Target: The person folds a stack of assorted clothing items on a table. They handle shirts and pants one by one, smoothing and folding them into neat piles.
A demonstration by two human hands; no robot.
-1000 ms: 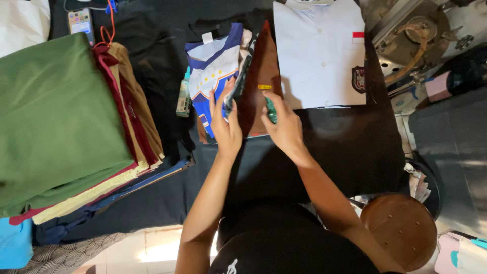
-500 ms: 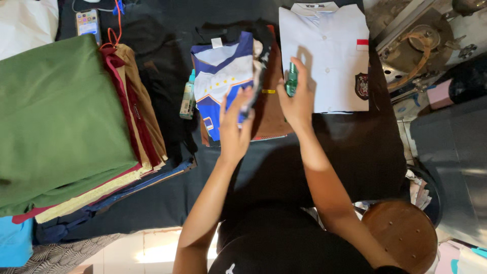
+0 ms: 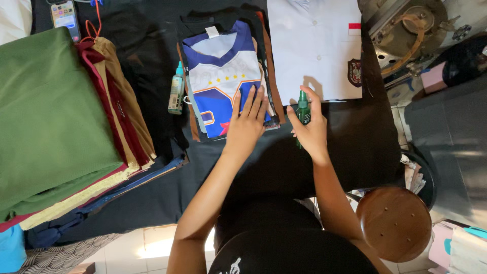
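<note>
Head view: I'm clasping the upright green bottle (image 3: 303,112) in my right hand (image 3: 310,133), just right of my flat, empty left hand (image 3: 247,127) pressing the folded jersey (image 3: 219,76).

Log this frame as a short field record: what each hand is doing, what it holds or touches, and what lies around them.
view: head camera, looking down at a black-covered table
left hand: flat, palm down on the folded blue and white jersey
right hand: grip closed around a small green spray bottle, held upright
beside jersey: second spray bottle lying on the cloth
above right hand: folded white shirt
left side: stack of folded clothes, green on top
top left: phone
lower right: round wooden stool
</note>
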